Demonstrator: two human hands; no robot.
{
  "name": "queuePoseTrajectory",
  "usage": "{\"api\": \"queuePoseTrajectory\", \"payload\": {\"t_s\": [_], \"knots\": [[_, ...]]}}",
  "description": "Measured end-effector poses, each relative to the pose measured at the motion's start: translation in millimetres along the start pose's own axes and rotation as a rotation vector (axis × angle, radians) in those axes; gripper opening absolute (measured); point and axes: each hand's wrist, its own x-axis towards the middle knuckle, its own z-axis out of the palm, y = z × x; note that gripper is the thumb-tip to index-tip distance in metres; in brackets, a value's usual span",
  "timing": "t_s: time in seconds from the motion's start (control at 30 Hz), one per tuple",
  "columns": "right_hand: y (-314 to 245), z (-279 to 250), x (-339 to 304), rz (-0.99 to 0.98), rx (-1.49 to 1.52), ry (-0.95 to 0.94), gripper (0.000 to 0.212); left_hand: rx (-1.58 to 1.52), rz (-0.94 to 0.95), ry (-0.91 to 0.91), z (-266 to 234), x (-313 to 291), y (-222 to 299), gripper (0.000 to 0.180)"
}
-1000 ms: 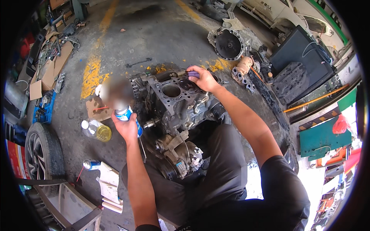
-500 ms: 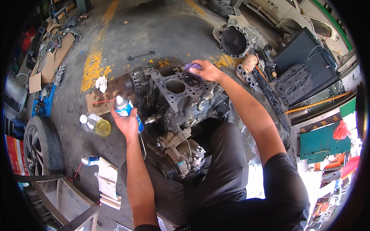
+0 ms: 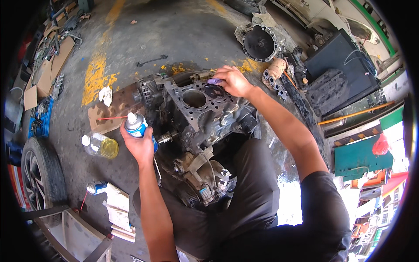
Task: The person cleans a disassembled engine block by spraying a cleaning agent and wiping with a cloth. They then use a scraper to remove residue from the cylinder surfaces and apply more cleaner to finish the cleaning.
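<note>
An engine block (image 3: 205,118) sits on the floor before me, its flat top face showing two round cylinder bores. My right hand (image 3: 235,82) pinches a purple cloth (image 3: 214,81) at the far rim of the right bore (image 3: 214,91). The left bore (image 3: 193,99) lies open to view beside it. My left hand (image 3: 139,144) is wrapped round a blue and white spray can (image 3: 136,125) with a thin red straw pointing left, held upright to the left of the block. Close to my knees lies a pulley-fitted metal unit (image 3: 200,177) below the block.
Left of the can stands a clear jug (image 3: 100,145) of yellow liquid. A second spray can (image 3: 96,187) lies by papers (image 3: 118,209). A wheel (image 3: 42,172) is at far left, and cardboard (image 3: 114,107) under the block. A bell housing (image 3: 259,43) and a catalytic converter (image 3: 276,69) lie far right.
My right hand has moved the purple cloth along the bore's far edge, with the fingers now more bent. The whole view has shifted slightly; the left hand still holds the can.
</note>
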Motion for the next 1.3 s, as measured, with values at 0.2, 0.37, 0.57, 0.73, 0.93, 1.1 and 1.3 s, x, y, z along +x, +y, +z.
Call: {"api": "queuePoseTrajectory", "payload": {"t_s": [0.2,0.37,0.57,0.73,0.93,1.1,1.3], "knots": [[-24,8,4,-0.125,0.039,0.120,0.044,0.012,0.034,-0.043,1,-1,-8,0.069],[-88,2,-10,-0.159,0.053,0.139,0.042,-0.091,-0.029,-0.009,-2,1,2,0.069],[-106,-1,-35,-0.033,-0.072,0.066,0.034,-0.050,-0.012,-0.035,-4,-6,12,0.068],[-122,-7,-39,0.183,-0.068,0.120,0.024,-0.003,0.007,-0.007,-12,-3,10,0.066],[-108,8,-38,0.186,0.000,0.243,0.016,0.009,0.003,-0.046,2,-8,21,0.066],[-113,10,-17,0.230,0.027,0.215,0.012,-0.027,0.034,-0.085,2,-8,9,0.066],[-101,18,2,0.243,-0.113,0.246,0.012,0.083,0.054,-0.051,-4,-8,28,0.066]]}}
